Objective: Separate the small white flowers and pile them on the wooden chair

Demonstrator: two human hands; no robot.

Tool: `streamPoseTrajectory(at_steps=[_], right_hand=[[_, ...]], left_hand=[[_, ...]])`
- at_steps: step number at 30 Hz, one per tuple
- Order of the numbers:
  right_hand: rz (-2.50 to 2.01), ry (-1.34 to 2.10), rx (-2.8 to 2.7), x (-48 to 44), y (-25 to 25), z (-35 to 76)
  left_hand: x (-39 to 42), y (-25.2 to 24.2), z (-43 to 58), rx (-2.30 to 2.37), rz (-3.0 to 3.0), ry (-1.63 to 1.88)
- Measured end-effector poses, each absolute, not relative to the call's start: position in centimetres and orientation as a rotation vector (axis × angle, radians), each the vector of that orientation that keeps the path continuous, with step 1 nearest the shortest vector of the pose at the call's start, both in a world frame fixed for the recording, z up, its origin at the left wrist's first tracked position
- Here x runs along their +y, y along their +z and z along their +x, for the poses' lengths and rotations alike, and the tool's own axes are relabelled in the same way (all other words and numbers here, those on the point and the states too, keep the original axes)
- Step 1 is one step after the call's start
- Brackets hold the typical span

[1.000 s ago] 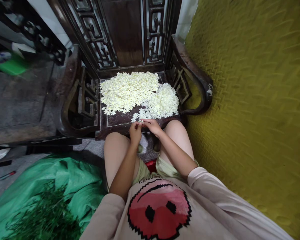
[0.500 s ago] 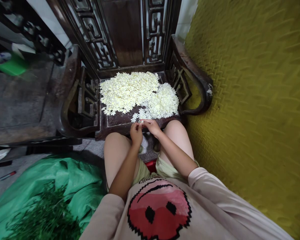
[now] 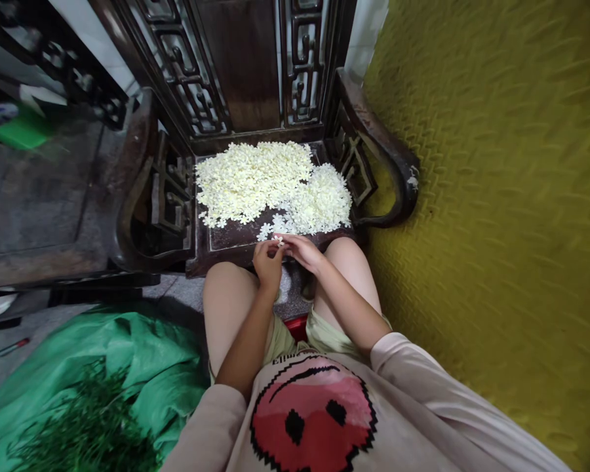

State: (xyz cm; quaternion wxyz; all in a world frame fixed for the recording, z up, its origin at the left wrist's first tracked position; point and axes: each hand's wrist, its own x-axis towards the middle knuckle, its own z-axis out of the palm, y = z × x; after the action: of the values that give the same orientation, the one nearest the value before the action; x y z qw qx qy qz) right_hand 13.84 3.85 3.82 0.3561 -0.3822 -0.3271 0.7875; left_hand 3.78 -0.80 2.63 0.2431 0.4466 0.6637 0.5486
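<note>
Small white flowers lie in two heaps on the dark wooden chair seat: a wide, creamier heap [image 3: 253,180] on the left and a rounder, whiter heap [image 3: 322,200] on the right. At the seat's front edge my left hand [image 3: 267,263] pinches a white flower [image 3: 278,240] between thumb and fingers. My right hand [image 3: 302,252] meets it from the right, its fingers closed at the same flower; anything else inside them is hidden. Just beyond the fingertips, a few loose flowers [image 3: 276,223] lie beside the right heap.
The chair's curved armrests [image 3: 134,196] stand on both sides. A second wooden seat [image 3: 34,203] at left bears a green box [image 3: 19,128]. Green cloth [image 3: 142,334] with leafy greens [image 3: 88,423] sits low on the left. A yellow textured surface [image 3: 496,229] rises on the right.
Both hands stay together at the seat edge with small finger movements. The flower at the fingertips shows more plainly now. The heaps look the same.
</note>
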Motion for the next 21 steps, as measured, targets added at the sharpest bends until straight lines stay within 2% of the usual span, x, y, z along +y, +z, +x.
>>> streamPoseTrajectory(at_steps=[8, 21], right_hand=[[-0.992, 2.067, -0.818, 3.9, 4.2, 14.9], [-1.045, 1.971, -0.859, 3.9, 4.7, 14.7]], left_hand=[[-0.8, 2.2, 3.6, 1.526, 0.880, 1.534], [-0.7, 2.4, 3.2, 1.554, 0.917, 1.474]])
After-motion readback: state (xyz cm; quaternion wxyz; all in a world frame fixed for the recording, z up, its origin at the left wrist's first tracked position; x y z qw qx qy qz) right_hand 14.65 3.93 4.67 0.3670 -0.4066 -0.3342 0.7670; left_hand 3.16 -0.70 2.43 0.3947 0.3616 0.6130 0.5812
